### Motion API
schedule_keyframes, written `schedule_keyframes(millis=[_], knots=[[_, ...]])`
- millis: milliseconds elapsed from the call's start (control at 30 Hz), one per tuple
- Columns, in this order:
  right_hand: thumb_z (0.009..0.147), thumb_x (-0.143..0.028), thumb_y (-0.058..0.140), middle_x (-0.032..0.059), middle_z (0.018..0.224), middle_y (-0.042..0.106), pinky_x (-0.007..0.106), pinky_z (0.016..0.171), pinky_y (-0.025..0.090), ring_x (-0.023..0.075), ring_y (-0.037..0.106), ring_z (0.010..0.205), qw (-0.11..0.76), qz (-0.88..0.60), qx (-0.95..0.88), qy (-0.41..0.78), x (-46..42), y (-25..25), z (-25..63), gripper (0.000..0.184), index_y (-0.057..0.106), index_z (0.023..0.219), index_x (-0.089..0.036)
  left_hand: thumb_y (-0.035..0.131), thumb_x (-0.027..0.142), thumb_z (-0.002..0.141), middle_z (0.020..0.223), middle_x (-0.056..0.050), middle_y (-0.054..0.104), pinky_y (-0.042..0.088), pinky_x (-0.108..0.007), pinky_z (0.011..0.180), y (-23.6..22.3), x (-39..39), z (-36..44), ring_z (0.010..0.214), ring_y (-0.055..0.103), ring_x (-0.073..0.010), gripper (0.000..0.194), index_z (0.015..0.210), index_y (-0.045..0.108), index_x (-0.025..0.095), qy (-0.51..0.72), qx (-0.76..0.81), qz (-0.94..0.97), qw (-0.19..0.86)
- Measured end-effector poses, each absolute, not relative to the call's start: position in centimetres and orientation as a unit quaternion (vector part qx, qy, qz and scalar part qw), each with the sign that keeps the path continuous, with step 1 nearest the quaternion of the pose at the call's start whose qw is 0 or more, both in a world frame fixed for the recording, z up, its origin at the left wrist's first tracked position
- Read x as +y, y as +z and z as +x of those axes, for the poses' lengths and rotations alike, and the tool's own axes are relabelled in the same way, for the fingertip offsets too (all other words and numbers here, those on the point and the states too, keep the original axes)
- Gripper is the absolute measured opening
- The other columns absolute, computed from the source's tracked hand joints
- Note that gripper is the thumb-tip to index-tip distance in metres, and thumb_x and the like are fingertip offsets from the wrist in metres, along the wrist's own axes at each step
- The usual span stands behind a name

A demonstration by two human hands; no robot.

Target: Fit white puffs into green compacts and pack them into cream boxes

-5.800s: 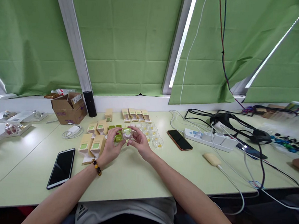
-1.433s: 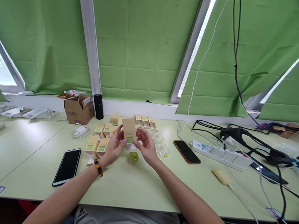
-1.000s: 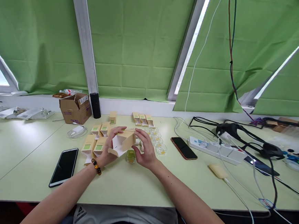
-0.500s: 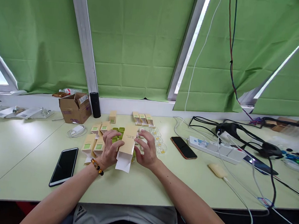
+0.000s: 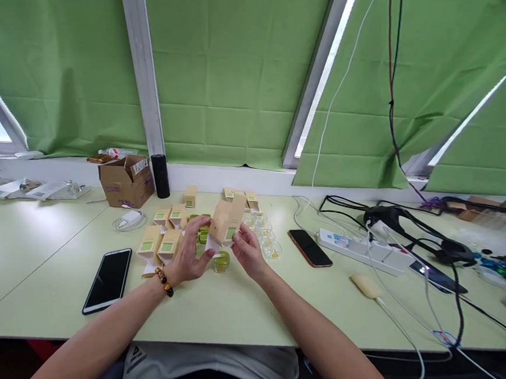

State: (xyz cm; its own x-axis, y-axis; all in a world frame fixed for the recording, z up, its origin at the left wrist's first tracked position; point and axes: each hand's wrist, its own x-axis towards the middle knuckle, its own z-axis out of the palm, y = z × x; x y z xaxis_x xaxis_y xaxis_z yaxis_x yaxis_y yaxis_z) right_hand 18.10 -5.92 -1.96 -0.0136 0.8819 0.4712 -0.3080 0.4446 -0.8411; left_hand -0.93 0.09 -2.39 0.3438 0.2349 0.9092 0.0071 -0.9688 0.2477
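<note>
A tan cardboard box (image 5: 221, 219) with a green label, its end flaps sticking out, is raised over the table's middle. My right hand (image 5: 249, 253) pinches its lower right side between thumb and fingers. At the box's left edge is my left hand (image 5: 191, 256), thumb and fingers spread apart; whether its fingertips touch the box I cannot tell. Just below the box stands a small clear jar with a green lid (image 5: 221, 262). Behind the hands are more green lids (image 5: 204, 236), partly hidden. Several similar tan boxes (image 5: 149, 241) stand left of my left hand.
Clear round containers (image 5: 270, 243) sit right of the box. A black phone (image 5: 310, 248) and a white power strip (image 5: 364, 251) lie farther right, among cables. On the left are another phone (image 5: 108, 281), a coiled white charger (image 5: 128, 219), a brown carton (image 5: 126, 182) and a black cylinder (image 5: 160, 176).
The box has been lifted and turned, so its green label now shows. My left hand has opened wider at its edge. The green-lidded jar beneath has come into full view.
</note>
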Motion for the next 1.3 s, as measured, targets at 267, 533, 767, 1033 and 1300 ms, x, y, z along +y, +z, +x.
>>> schedule_keyframes(millis=[267,533,767,1033,1300], knots=[[0.093,-0.053,0.072,-0.0044,0.085,0.066,0.032,0.07,0.054,0.0153,0.061,0.069,0.661,-0.3,-0.502,0.469,-6.0,-1.9,18.1,0.047,0.043,0.124,-0.033,0.059,0.024,0.098,0.15,-0.018,0.044,0.047,-0.06,0.113,-1.1,-0.9,-1.0,0.142,0.046,-0.034,0.046,0.144,0.054,0.026,0.535,0.125,0.832,0.077],[0.1,-0.06,0.059,-0.002,0.101,0.057,0.028,0.068,0.053,0.0127,0.056,0.073,0.614,-0.333,-0.573,0.428,-5.8,-1.9,18.0,0.041,0.041,0.127,-0.035,0.063,0.02,0.097,0.152,-0.015,0.039,0.052,-0.053,0.109,-1.5,-0.6,-0.7,0.137,0.052,-0.0308,0.04,0.136,0.064,0.03,0.51,0.18,0.835,0.103],[0.099,-0.066,0.057,0.006,0.121,0.059,0.034,0.085,0.054,0.0174,0.063,0.095,0.578,-0.296,-0.614,0.449,-5.5,-1.3,18.9,0.056,0.043,0.144,-0.035,0.064,0.029,0.098,0.145,-0.014,0.049,0.052,-0.048,0.108,-1.9,0.7,-0.6,0.138,0.052,-0.0307,0.035,0.133,0.065,0.026,0.57,0.205,0.774,0.185],[0.103,-0.053,0.058,0.0042,0.112,0.06,0.035,0.085,0.052,0.0176,0.061,0.094,0.545,-0.339,-0.655,0.399,-5.7,-1.6,19.0,0.051,0.042,0.148,-0.033,0.068,0.032,0.096,0.137,-0.012,0.052,0.059,-0.037,0.095,-2.5,1.4,-0.4,0.115,0.064,-0.0226,0.031,0.127,0.069,0.025,0.584,0.198,0.739,0.271],[0.104,-0.048,0.056,0.0024,0.108,0.057,0.033,0.075,0.053,0.0142,0.061,0.081,0.526,-0.394,-0.667,0.351,-6.2,-1.1,18.7,0.049,0.043,0.149,-0.034,0.068,0.032,0.096,0.134,-0.011,0.051,0.059,-0.038,0.095,-2.3,1.0,-0.3,0.112,0.063,-0.0214,0.03,0.125,0.071,0.026,0.577,0.197,0.747,0.265]])
